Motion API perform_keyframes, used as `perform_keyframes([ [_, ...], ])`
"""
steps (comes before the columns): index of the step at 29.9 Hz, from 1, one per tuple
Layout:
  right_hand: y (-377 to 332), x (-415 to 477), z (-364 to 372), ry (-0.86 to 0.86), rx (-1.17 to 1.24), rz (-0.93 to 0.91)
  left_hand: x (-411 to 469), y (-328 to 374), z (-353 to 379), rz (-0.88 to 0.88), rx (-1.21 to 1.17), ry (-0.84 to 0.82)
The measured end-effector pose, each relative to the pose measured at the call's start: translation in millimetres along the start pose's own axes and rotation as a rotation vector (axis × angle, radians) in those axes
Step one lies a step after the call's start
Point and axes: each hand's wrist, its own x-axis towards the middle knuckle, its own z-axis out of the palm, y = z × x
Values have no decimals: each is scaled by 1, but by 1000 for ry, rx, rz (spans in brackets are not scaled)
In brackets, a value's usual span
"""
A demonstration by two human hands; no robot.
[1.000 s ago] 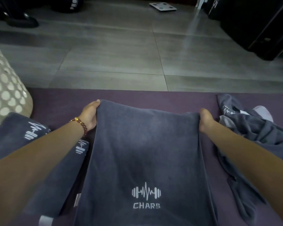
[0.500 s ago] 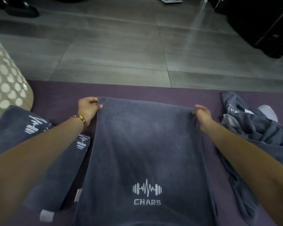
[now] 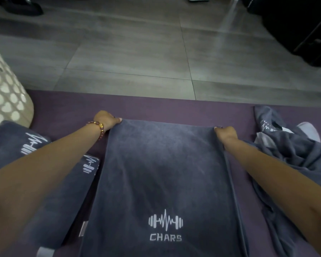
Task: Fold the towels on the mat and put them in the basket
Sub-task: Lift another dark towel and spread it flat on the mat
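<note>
My left hand (image 3: pixel 107 119) and right hand (image 3: pixel 226 133) each pinch a far corner of the grey towel (image 3: pixel 165 173), which lies flat mid-frame on the purple mat (image 3: pixel 156 108). At lower left, folded towels (image 3: pixel 11 143) sit beside the basket (image 3: pixel 4 93); a crumpled towel (image 3: pixel 295 151) lies at right.

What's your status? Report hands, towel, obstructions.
Left hand, right hand pinching far corners of CHARS towel, flat on purple mat. Crumpled towel lies at right.

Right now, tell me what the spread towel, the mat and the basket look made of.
Spread towel: likely terry or microfibre, matte grey, nap marks show. Mat: perhaps foam or rubber, matte purple. Basket: probably plastic, cream, smooth, round holes.
</note>
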Motion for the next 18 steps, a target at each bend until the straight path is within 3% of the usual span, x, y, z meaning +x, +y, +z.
perform_keyframes([
  [5, 3, -9, -3, 202, 198, -77, -6, 1, 5, -26, -252, 143],
  [9, -2, -21, -7, 427, 322, -336, 0, 4, 6, 16, -548, 153],
  [18, -17, 9, 1, 467, 371, -271, 37, 5, 21, 189, -335, 224],
])
